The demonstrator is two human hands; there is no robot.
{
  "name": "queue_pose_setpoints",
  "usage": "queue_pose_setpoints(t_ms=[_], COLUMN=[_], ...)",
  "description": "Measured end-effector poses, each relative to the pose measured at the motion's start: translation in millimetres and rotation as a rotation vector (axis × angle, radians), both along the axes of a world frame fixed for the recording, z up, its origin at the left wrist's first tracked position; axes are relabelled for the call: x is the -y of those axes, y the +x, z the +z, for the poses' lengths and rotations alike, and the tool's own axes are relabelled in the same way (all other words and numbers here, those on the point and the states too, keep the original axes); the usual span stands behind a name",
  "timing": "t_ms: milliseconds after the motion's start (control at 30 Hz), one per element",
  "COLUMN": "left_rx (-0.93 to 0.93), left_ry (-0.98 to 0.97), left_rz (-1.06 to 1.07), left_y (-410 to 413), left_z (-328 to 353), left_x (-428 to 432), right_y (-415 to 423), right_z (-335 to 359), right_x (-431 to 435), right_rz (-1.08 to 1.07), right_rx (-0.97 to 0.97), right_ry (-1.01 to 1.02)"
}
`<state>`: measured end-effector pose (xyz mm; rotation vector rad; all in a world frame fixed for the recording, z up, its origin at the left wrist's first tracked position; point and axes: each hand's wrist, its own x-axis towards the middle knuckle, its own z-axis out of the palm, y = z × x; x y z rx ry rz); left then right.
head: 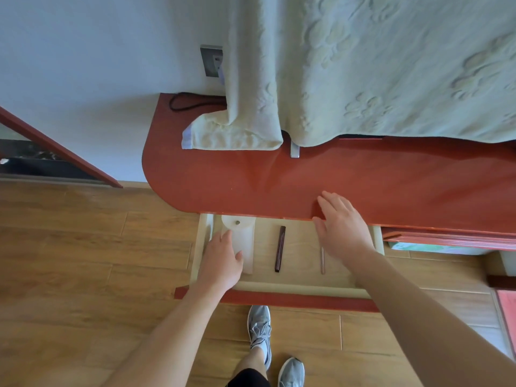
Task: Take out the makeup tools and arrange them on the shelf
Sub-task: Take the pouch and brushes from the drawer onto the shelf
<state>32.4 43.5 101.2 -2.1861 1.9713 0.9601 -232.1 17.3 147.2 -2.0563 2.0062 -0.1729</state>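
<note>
An open wooden drawer [296,286] sticks out from under the red shelf top [279,185]. Inside lie a white translucent tool [245,236] at the left, a dark brown stick-shaped tool [280,248] in the middle and a thin clear pinkish stick [322,262] to the right. My left hand [223,261] reaches into the drawer's left end, fingers straight and touching the white tool. My right hand [342,224] is spread flat, fingers over the shelf's front edge, palm above the drawer; it covers the upper end of the thin stick.
A pale green towel [363,79] hangs over the back of the shelf, with a folded end [231,132] lying on it. A black cable [190,103] and wall socket [212,61] sit at the back left. My grey shoes [261,331] stand on the wooden floor below the drawer.
</note>
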Motion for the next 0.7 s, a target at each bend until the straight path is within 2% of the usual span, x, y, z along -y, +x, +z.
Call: queue_pose_setpoints(t_ms=[233, 567, 700], left_rx=[0.097, -0.002, -0.044], left_ry=[0.067, -0.015, 0.003], left_rz=[0.055, 0.14, 0.243], left_y=[-5, -11, -13], left_z=[-23, -17, -6], left_x=[12, 18, 18], right_y=[-4, -6, -5], right_z=[-8, -13, -14], right_x=[9, 9, 9], right_rz=[0.012, 0.018, 0.013], right_rx=[-0.007, -0.011, 0.005], right_ry=[0.008, -0.015, -0.008])
